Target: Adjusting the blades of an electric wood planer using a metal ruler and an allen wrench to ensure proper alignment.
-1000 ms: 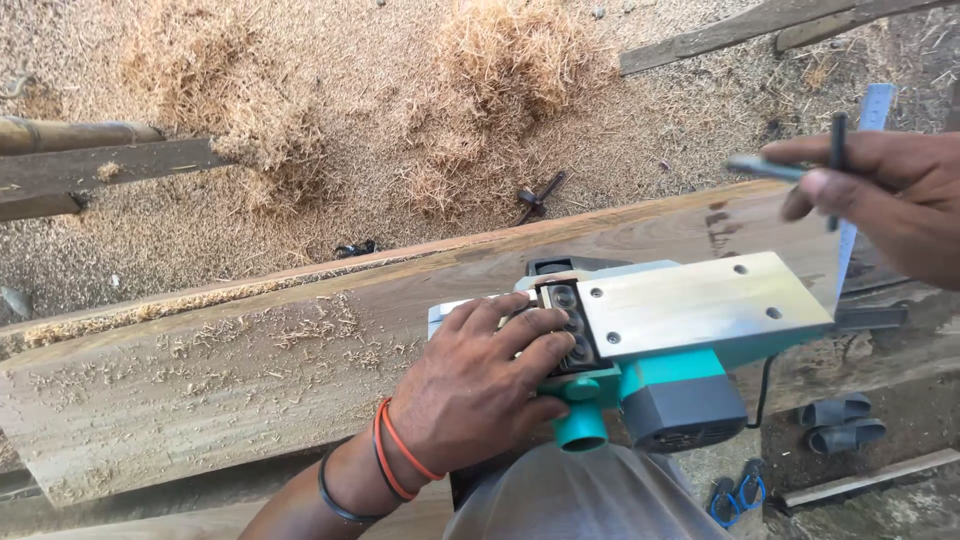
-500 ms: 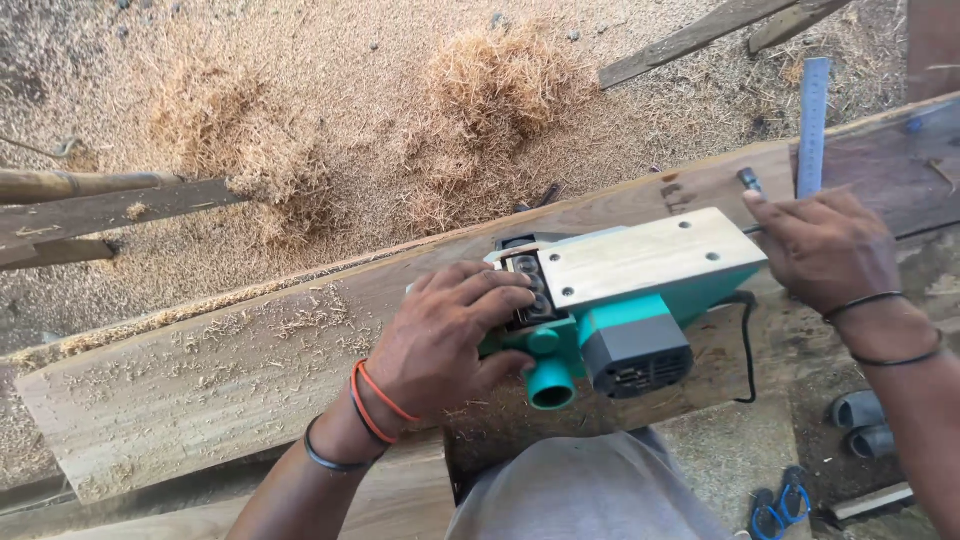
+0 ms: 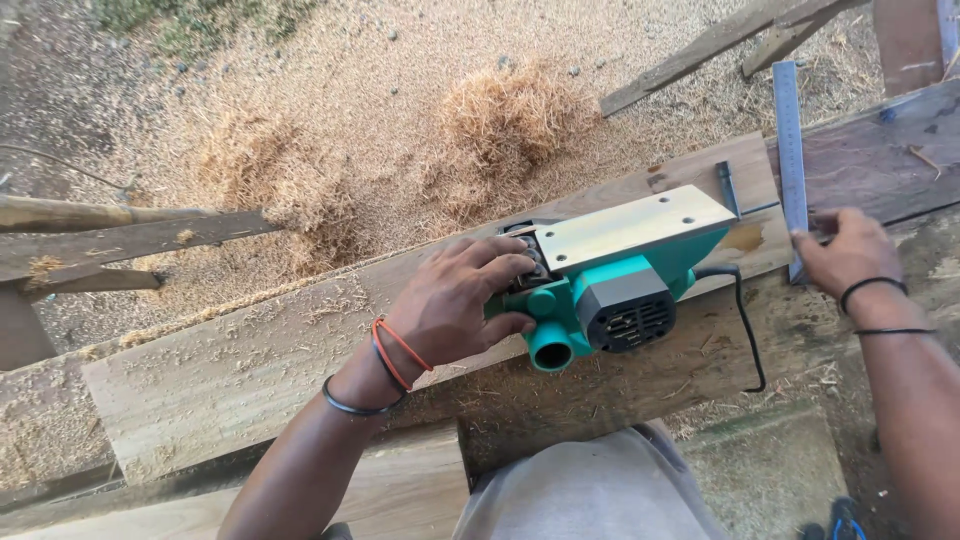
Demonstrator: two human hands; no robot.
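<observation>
A teal electric planer (image 3: pixel 610 275) lies upside down on a long wooden plank (image 3: pixel 250 350), its flat metal sole facing up. My left hand (image 3: pixel 460 300) grips the planer's front end. My right hand (image 3: pixel 845 250) holds the lower end of a long steel ruler (image 3: pixel 790 150), which lies across the plank's right part. A small dark tool (image 3: pixel 728 188) rests on the plank between the planer and the ruler. The planer's black cord (image 3: pixel 745 320) hangs off the plank's near edge.
Piles of wood shavings (image 3: pixel 510 115) and sawdust cover the ground beyond the plank. Wooden beams (image 3: pixel 120 235) lie at left, more timber (image 3: pixel 700 55) at top right. A second board (image 3: pixel 400 490) sits below, by my knee (image 3: pixel 590 490).
My right hand set the small dark tool down on the plank and moved right onto the ruler. The planer and left hand stayed in place while the view shifted.
</observation>
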